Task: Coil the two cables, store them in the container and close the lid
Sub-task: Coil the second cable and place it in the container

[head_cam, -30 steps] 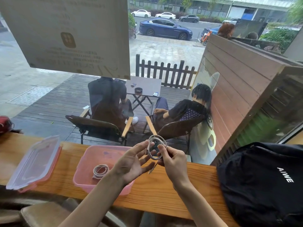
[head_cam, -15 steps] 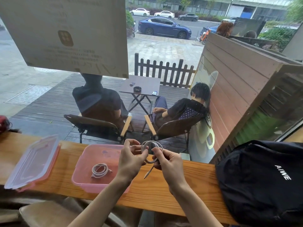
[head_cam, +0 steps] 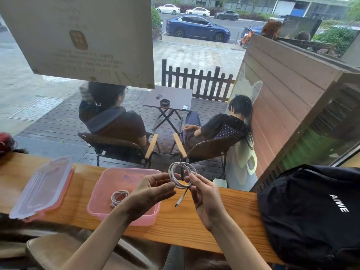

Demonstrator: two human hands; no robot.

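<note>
One coiled cable [head_cam: 118, 197] lies in the open pink container [head_cam: 101, 191], its lid [head_cam: 41, 187] beside it on the surface [head_cam: 183, 221]. Left hand [head_cam: 151, 191] and right hand [head_cam: 204, 195] pinch the second cable [head_cam: 182, 175] with curled fingers.

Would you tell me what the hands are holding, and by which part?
Both hands, left and right, pinch the coiled white cable at its lower loops; its plug end hangs free.

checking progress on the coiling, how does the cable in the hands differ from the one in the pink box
The white coiled cable held up is pinched by the left hand and right hand above the wooden counter; the small white coil lies inside the pink plastic container. The held coil looks wider, with a plug end dangling; the stored one looks tighter. Both are white and looped.
</note>
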